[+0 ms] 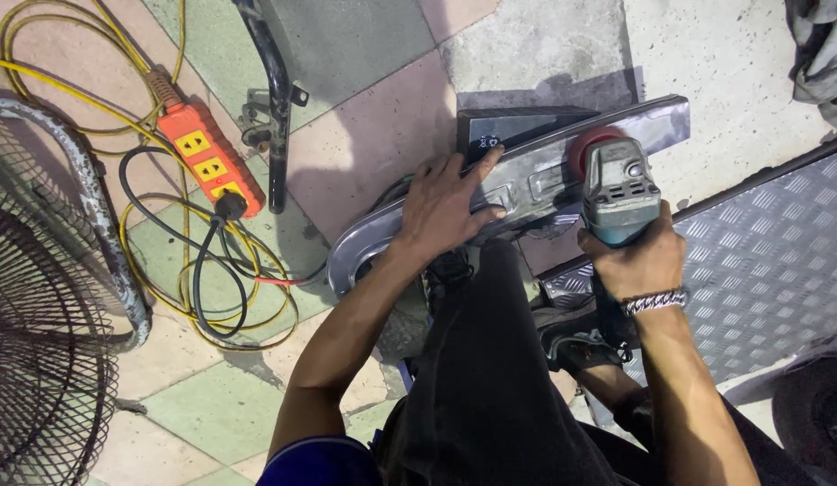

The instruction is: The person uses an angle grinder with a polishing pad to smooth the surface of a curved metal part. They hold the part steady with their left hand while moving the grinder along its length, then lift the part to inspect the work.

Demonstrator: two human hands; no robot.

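While the left hand (pixel 450 209) presses flat, fingers spread, on the long grey metal cover (pixel 526 184) propped over the floor | right hand (pixel 636 259) clamped round angle grinder (pixel 616 191), red disc against cover's far end | advise firm bracing, fingers clear of disc | black cord, orange power strip (pixel 210 155), fan guard (pixel 36 342) left; checker plate (pixel 769 261) right.

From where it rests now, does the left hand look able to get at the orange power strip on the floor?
Probably yes. The left hand lies flat on the long metal part, holding nothing, and the orange power strip lies on that side, with open tiled floor between. Only a black tube stand sits nearby.
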